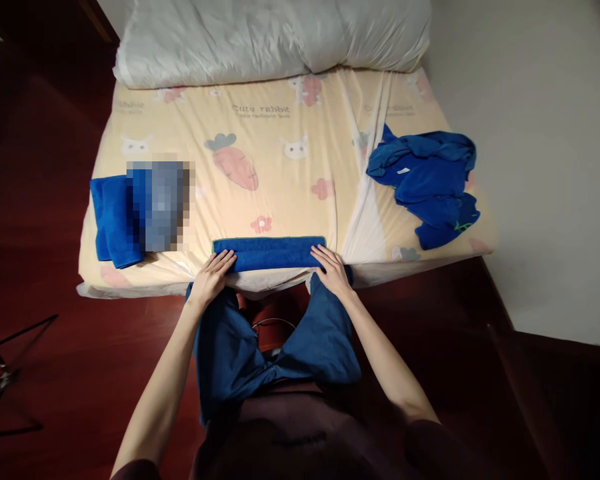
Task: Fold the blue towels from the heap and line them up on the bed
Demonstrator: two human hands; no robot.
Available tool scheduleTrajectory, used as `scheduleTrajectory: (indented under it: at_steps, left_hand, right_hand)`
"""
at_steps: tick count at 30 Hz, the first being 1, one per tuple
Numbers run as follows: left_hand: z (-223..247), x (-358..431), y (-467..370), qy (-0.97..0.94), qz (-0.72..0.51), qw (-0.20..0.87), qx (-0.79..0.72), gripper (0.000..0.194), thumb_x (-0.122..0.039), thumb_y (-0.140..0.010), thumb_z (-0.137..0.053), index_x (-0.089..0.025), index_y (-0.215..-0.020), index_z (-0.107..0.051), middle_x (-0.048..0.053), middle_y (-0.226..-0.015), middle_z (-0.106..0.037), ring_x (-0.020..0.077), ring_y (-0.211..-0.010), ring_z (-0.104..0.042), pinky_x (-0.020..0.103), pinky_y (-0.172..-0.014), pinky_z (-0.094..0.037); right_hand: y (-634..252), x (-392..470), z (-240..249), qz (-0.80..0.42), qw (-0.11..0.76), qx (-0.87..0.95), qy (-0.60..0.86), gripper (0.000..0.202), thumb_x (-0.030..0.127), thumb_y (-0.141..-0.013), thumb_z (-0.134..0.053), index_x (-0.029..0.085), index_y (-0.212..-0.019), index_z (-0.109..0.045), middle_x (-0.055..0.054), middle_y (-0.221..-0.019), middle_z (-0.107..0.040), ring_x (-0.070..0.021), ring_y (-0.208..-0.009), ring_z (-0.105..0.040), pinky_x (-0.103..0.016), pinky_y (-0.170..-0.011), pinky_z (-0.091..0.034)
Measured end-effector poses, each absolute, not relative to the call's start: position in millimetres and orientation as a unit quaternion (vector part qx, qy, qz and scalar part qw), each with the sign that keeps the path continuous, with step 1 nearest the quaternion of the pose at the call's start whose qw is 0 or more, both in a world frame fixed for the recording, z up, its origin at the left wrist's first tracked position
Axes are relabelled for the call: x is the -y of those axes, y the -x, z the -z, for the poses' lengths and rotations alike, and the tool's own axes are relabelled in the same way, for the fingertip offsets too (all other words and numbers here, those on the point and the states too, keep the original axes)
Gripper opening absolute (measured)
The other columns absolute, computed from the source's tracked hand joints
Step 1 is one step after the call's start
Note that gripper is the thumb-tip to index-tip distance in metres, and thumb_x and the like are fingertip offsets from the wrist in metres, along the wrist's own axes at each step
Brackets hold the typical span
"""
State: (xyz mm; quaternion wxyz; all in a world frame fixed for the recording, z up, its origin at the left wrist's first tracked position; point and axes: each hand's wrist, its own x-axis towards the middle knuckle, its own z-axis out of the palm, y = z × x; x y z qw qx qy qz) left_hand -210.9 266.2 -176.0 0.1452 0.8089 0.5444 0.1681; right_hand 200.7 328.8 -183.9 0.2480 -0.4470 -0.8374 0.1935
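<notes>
Seeming soft and light, the towel point(270, 255) is best held at both ends, covered by unclenched left hand point(213, 272) and right hand point(332, 269).

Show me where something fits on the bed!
The rabbit-print sheet is bare in the middle, between the white quilt and the folded towel, and behind the crumpled blue cloth. It's crowded at the near edge, where the left hand and right hand rest on that towel, and at left, around the blue bundle.
</notes>
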Motion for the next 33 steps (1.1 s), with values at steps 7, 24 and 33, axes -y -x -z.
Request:
scheduleTrajectory:
  at_steps: [7, 24, 33]
  left_hand:
    - [170, -253, 212, -0.814, -0.157, 0.150, -0.539, 0.065, -0.010, -0.089, -0.038, -0.022, -0.153, -0.042, 0.006, -0.158, -0.039, 0.0235, -0.148, -0.035, 0.050, -0.126, -0.025]
    - [177, -240, 229, -0.648, -0.354, 0.221, -0.637, 0.044, -0.022, -0.088, -0.052, -0.020, -0.130, -0.062, 0.011, -0.128, -0.065, 0.0262, -0.121, -0.060, 0.044, -0.102, -0.052]
    - [174, -257, 225, -0.552, -0.399, 0.207, -0.702, 0.038, -0.046, -0.091, -0.061, -0.019, -0.115, -0.070, 0.010, -0.109, -0.067, 0.0248, -0.105, -0.064, 0.038, -0.096, -0.051]
  right_hand:
    - [-206, -319, 188, -0.198, 0.274, 0.835, 0.435, 0.059, 0.005, -0.093, -0.042, 0.032, -0.145, -0.053, 0.000, -0.150, -0.053, -0.0211, -0.144, -0.044, -0.050, -0.116, -0.039]
    - [-210, -328, 189, -0.294, 0.372, 0.711, 0.519, 0.037, 0.018, -0.087, -0.058, 0.026, -0.122, -0.067, -0.007, -0.124, -0.067, -0.0247, -0.121, -0.057, -0.045, -0.111, -0.045]
    - [-210, -347, 205, -0.314, 0.382, 0.628, 0.601, 0.026, 0.044, -0.091, -0.060, 0.019, -0.096, -0.066, -0.007, -0.099, -0.062, -0.0220, -0.097, -0.062, -0.035, -0.094, -0.051]
